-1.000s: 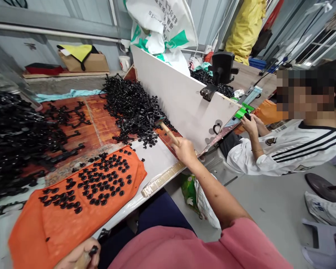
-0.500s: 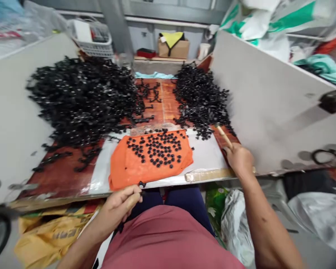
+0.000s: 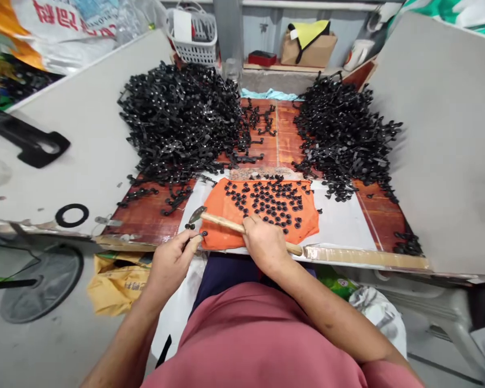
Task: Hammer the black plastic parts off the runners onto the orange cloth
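My right hand (image 3: 264, 242) is wrapped round the wooden handle of a small hammer (image 3: 222, 220), which lies across the orange cloth (image 3: 218, 199) with its metal head toward my left hand. Close by the hammer head, my left hand (image 3: 172, 258) pinches a small black plastic part (image 3: 204, 234) at the cloth's front left corner. Small black round pieces (image 3: 272, 202) with raised centres are spread over the cloth. Part of the piece in my left hand is hidden by the fingers.
Heaps of black plastic parts rise on the left (image 3: 181, 118) and right (image 3: 343, 134) of the wooden tabletop (image 3: 285, 145). Grey side panels (image 3: 440, 134) bound the workspace. A white basket (image 3: 194, 48), a red box (image 3: 262, 57) and a cardboard box (image 3: 313, 51) stand at the back.
My right hand has brought the hammer from beside the right heap over to the orange cloth's left side. My left hand with its black part is now up at the table edge. The view has shifted.
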### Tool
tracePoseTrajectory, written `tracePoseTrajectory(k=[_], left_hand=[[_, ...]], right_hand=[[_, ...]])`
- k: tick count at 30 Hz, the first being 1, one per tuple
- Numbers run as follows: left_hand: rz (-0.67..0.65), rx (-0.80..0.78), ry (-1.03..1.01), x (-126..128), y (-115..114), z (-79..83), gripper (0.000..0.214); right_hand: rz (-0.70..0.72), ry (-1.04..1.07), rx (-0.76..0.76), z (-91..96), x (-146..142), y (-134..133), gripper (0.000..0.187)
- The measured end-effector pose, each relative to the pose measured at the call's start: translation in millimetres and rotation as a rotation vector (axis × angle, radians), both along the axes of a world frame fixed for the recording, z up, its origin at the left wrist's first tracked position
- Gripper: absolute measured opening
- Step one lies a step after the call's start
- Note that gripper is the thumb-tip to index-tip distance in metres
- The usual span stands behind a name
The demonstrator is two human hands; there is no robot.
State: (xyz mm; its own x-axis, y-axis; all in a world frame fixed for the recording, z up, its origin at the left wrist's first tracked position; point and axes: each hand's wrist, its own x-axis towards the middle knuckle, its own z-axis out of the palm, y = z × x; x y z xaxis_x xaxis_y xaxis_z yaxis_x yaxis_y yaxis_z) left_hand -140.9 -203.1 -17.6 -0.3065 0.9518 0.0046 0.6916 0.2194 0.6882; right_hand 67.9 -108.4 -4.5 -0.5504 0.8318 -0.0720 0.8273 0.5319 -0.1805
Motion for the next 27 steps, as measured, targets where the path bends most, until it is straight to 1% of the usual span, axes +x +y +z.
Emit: tracePoseTrajectory(k=[2, 4, 8, 11, 14, 17, 20, 24, 27], left_hand=[[-0.037, -0.005, 0.025, 3.1, 2.7, 1.4, 0.035], [-0.066, -0.002, 0.050, 8.6, 7.1, 2.9, 0.034], [-0.133, -0.019, 0.149, 23.3, 20.0, 5.6, 0.034], [-0.199, -0.052, 0.202, 32.9, 29.8, 6.2, 0.036], [-0.231, -0.096, 0.256, 39.6, 36.8, 5.6, 0.038], [-0.248, -0.121, 0.292, 44.7, 40.9, 6.1, 0.038], [-0.262, -0.145, 0.324, 49.0, 44.3, 8.3, 0.038], [-0.278, -0.165, 0.371, 51.9, 49.1, 11.2, 0.039], [-0.289, -0.186, 0.404, 52.7, 51.8, 11.9, 0.039]], right_hand=[[-0.014, 0.042, -0.006, -0.7, 2.2, 3.4, 0.028], [-0.046, 0.161, -0.008, -0.3, 16.9, 2.8, 0.030], [-0.128, 0.437, -0.058, -2.1, 70.4, -13.5, 0.042], [-0.196, 0.477, -0.109, -10.7, 111.1, -35.6, 0.046], [-0.200, 0.449, -0.136, -23.2, 134.4, -56.9, 0.048], [-0.185, 0.452, -0.177, -34.0, 138.9, -68.9, 0.047], [-0.183, 0.485, -0.177, -41.0, 135.6, -71.5, 0.046], [-0.194, 0.514, -0.148, -46.2, 133.2, -70.6, 0.047], [-0.207, 0.524, -0.164, -47.1, 133.3, -70.4, 0.046]])
